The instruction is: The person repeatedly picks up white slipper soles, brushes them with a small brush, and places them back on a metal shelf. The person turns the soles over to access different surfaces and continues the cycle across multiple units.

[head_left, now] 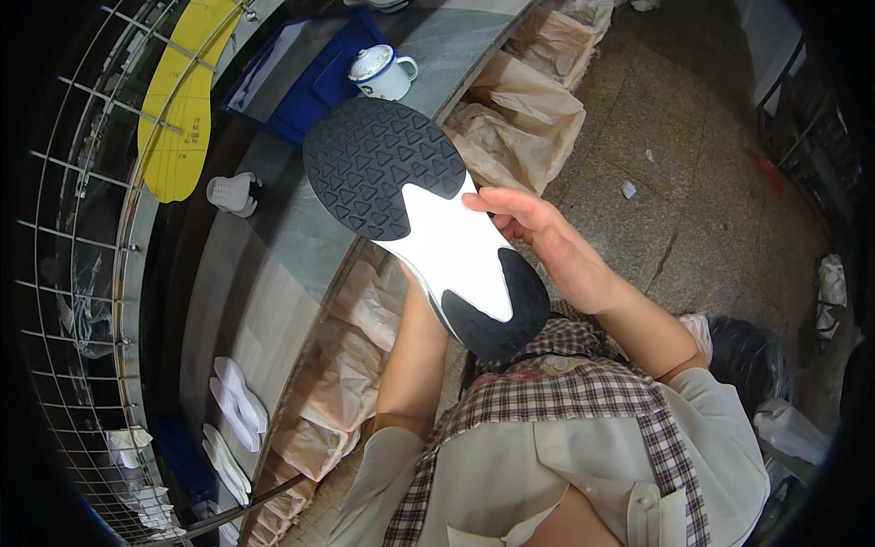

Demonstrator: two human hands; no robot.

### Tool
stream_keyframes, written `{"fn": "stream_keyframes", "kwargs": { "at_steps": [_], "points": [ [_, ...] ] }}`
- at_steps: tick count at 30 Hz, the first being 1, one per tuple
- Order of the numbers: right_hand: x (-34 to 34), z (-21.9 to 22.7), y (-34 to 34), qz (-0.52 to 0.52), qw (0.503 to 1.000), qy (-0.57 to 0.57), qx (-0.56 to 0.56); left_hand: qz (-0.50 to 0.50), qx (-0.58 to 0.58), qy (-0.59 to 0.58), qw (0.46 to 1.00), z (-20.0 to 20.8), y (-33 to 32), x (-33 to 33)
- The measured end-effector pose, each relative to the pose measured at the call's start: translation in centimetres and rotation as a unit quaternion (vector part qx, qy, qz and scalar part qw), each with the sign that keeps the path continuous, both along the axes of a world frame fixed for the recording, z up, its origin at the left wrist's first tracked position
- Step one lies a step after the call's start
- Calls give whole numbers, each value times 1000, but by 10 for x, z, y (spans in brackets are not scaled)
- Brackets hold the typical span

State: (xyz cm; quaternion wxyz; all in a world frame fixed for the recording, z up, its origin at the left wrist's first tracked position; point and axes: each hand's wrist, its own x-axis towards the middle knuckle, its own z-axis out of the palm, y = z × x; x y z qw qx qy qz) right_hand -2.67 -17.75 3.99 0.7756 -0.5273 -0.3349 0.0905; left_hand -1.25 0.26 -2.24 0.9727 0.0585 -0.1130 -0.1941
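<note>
Sole: The shoe sole [451, 242] is up in the air in front of the person, bottom side showing. It is black at both ends (the big end has little triangles all over) and white in the middle.
Right hand: The right hand [551, 246] is beside the sole, mostly open. Its fingers are a bit bent, with a fingertip at the white edge, not wrapped around it.
Left hand: The left arm [410, 374] goes up behind the sole. The sole hides the left hand's fingers, so I can't tell how open they are or what they hold.
Table: On the gray table [273, 264] there is a white mug [387, 84] with a lid, near a blue tray [314, 82]. Long white pieces [239, 404] lie lower down.
Rack: A yellow foot shape [178, 128] is by the wire rack [77, 228].
Clothes: The person wears a checked apron [538, 397].
</note>
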Motion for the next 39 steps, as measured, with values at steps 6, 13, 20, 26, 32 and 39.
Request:
{"fn": "stream_keyframes", "kwargs": {
  "at_steps": [6,13,20,26,32,39],
  "points": [
    [-14,12,2,-155,892,-229,-358,110,169,-74,977,-10,10,3],
    [21,-19,-27,11,947,246,208,-20,-76,-44,996,20,5,10],
    [38,-57,-58,147,868,294,373,72,-40,11,997,34,4,4],
    [41,-69,-47,197,837,303,411,-39,-48,-57,996,24,9,11],
    [32,-40,-32,14,936,261,235,24,38,-13,999,40,9,6],
    [22,-5,-15,39,951,238,194,175,262,115,942,64,-7,-10]
  ]
}}
